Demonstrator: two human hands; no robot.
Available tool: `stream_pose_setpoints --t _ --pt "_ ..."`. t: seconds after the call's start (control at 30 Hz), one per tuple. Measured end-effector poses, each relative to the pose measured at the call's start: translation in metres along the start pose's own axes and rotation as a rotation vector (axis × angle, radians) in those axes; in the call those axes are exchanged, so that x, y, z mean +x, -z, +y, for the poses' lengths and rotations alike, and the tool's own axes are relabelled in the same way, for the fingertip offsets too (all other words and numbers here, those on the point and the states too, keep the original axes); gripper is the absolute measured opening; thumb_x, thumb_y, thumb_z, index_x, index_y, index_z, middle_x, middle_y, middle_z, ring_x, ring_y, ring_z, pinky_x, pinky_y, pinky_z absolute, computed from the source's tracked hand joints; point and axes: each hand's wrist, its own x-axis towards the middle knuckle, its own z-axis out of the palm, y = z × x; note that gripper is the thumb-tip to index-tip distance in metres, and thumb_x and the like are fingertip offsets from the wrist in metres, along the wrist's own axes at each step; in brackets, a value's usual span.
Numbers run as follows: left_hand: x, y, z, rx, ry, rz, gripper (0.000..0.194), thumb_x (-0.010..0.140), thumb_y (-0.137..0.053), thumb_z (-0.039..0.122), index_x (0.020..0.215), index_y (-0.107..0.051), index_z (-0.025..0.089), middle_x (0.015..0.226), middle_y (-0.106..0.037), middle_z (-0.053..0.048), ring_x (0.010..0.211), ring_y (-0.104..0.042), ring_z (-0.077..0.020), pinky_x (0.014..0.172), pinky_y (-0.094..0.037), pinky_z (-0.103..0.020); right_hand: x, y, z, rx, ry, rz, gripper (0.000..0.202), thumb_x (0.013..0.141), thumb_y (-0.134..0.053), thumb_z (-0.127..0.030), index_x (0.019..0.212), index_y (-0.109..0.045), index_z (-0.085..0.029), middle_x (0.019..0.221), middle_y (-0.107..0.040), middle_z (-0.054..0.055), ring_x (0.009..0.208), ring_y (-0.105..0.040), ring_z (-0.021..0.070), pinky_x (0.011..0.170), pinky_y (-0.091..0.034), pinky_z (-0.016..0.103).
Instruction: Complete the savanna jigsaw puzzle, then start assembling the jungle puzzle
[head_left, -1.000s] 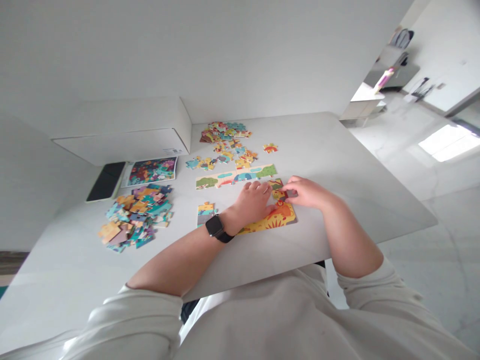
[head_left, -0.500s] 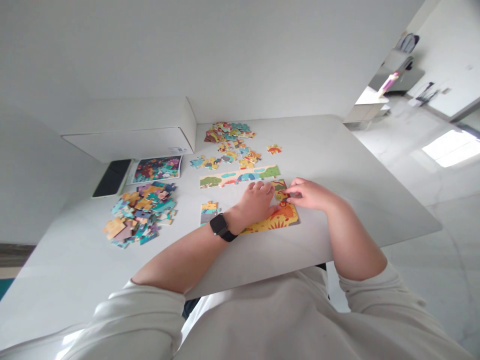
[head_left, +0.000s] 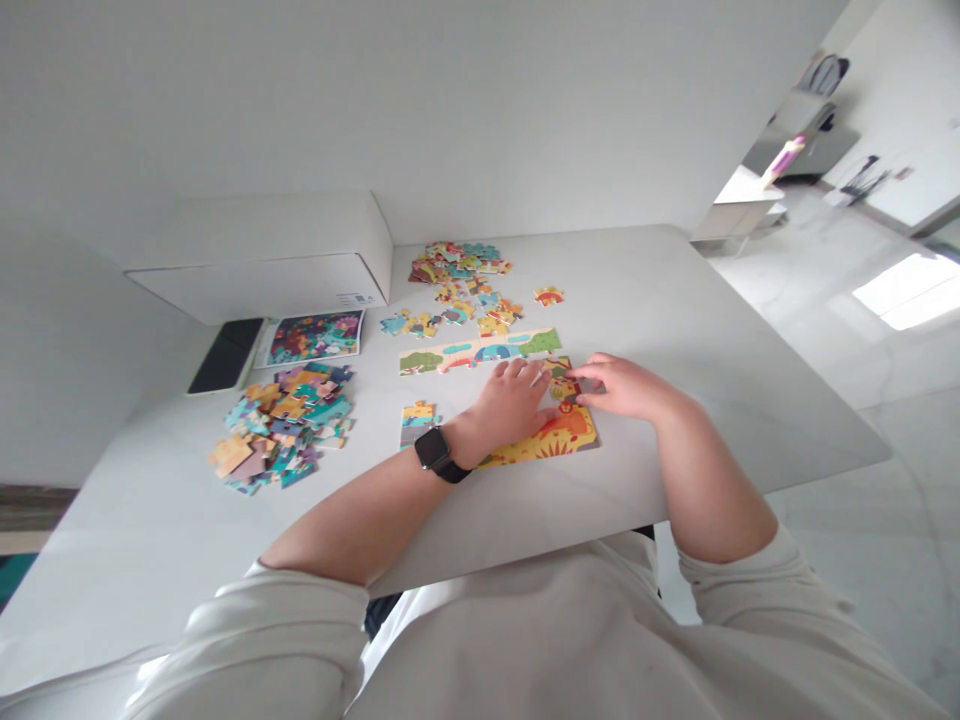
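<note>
Left hand (head_left: pixel 511 402) and right hand (head_left: pixel 616 386) are sitting close together at the puzzle (head_left: pixel 573 434), which is lying toward the near side of the table (head_left: pixel 750 380). The left is resting palm down, fingers loosely spread and pointing far, thumb stretching right; its forearm (a watch (head_left: pixel 433 449) is circling the wrist) is slanting in from the near left. The right is bending inward, thumb and fingers curling at the puzzle's right edge; whether they are pinching anything cannot be told.
</note>
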Motion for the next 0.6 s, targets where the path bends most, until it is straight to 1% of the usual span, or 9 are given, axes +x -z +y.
stream_pose_setpoints --t 0.07,0.13,0.2,0.27,0.33,0.4,0.5,0.6 --pt "-0.003 0.004 0.003 -0.024 -0.052 0.008 0.064 0.105 -0.058 0.055 0.158 -0.056 0.02 0.166 -0.052 -0.016 0.148 -0.049 -0.0371 0.122 -0.04 -0.051 0.0 0.001 0.002 -0.002 -0.038 0.033 0.042 0.092 -0.08 -0.031 0.134 -0.078 -0.028 0.121 -0.073 0.01 0.097 -0.073 0.0251 0.088 -0.057 0.034" --pt "-0.006 0.006 0.009 -0.058 -0.116 -0.012 0.067 0.103 -0.061 0.06 0.159 -0.055 0.024 0.167 -0.052 -0.014 0.147 -0.05 -0.0368 0.121 -0.041 -0.051 0.001 0.001 0.004 -0.003 -0.06 0.066 0.042 0.092 -0.079 -0.028 0.135 -0.078 -0.027 0.124 -0.074 0.011 0.098 -0.073 0.0263 0.09 -0.058 0.037" --pt "-0.009 0.007 0.016 -0.082 -0.17 -0.043 0.071 0.1 -0.065 0.063 0.16 -0.055 0.026 0.167 -0.051 -0.014 0.146 -0.051 -0.0367 0.12 -0.043 -0.052 0.002 -0.001 0.006 -0.005 -0.042 0.09 0.042 0.093 -0.077 -0.025 0.135 -0.077 -0.029 0.127 -0.075 0.011 0.101 -0.073 0.0268 0.094 -0.058 0.039" --pt "-0.011 0.005 0.022 -0.086 -0.199 -0.065 0.073 0.098 -0.067 0.063 0.159 -0.056 0.026 0.168 -0.051 -0.014 0.146 -0.052 -0.0363 0.12 -0.044 -0.051 0.005 -0.005 0.007 -0.019 0.007 0.121 0.04 0.095 -0.072 -0.021 0.134 -0.078 -0.029 0.13 -0.075 0.011 0.111 -0.072 0.0284 0.103 -0.057 0.042" --pt "-0.013 0.003 0.027 -0.075 -0.203 -0.075 0.069 0.099 -0.066 0.061 0.157 -0.058 0.025 0.166 -0.052 -0.014 0.144 -0.053 -0.0355 0.118 -0.045 -0.049 0.01 -0.009 0.007 -0.038 0.054 0.169 0.042 0.097 -0.064 -0.014 0.135 -0.077 -0.027 0.135 -0.075 0.011 0.124 -0.068 0.0296 0.113 -0.052 0.045" --pt "-0.013 0.002 0.029 -0.057 -0.196 -0.075 0.064 0.101 -0.063 0.059 0.154 -0.06 0.024 0.164 -0.054 -0.015 0.143 -0.054 -0.0353 0.116 -0.046 -0.049 0.015 -0.014 0.006 -0.039 0.081 0.21 0.049 0.096 -0.056 -0.006 0.136 -0.077 -0.025 0.14 -0.074 0.01 0.131 -0.065 0.0291 0.119 -0.049 0.048" --pt "-0.013 0.002 0.031 -0.046 -0.191 -0.075 0.06 0.103 -0.061 0.057 0.152 -0.062 0.022 0.162 -0.056 -0.015 0.14 -0.056 -0.0354 0.114 -0.048 -0.048 0.023 -0.02 0.003 -0.015 0.091 0.218 0.053 0.094 -0.051 -0.001 0.134 -0.078 -0.024 0.144 -0.074 0.01 0.133 -0.066 0.028 0.121 -0.047 0.048" --pt "-0.013 0.002 0.032 -0.055 -0.175 -0.068 0.058 0.103 -0.061 0.055 0.15 -0.063 0.021 0.16 -0.057 -0.016 0.14 -0.056 -0.0356 0.113 -0.048 -0.048 0.027 -0.021 0.003 0.001 0.09 0.201 0.051 0.092 -0.054 -0.001 0.129 -0.081 -0.024 0.142 -0.076 0.01 0.131 -0.068 0.0285 0.121 -0.048 0.05"
